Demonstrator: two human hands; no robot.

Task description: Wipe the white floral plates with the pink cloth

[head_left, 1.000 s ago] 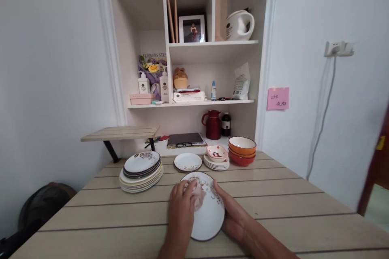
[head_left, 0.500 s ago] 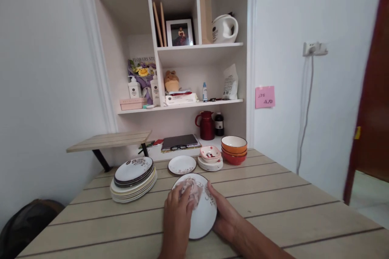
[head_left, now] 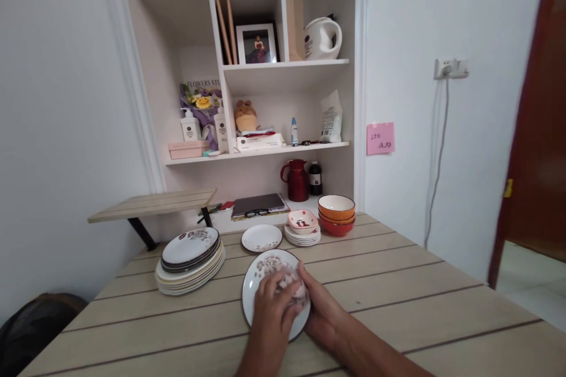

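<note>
A red jug point(head_left: 298, 182) stands beside a bottle point(head_left: 315, 179).

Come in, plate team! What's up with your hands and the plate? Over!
Left hand: holds pink cloth against plate. Right hand: grips plate's right edge. Just beyond: another plate, not blocking the hands. Over.

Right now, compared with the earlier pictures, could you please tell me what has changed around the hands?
The left hand has moved the crumpled pinkish cloth rightward across the dark-rimmed floral plate, closer to the right hand. Nothing was newly grasped or let go: the right hand still holds the plate's right side. The plate stack and bowl stack stayed put.
</note>
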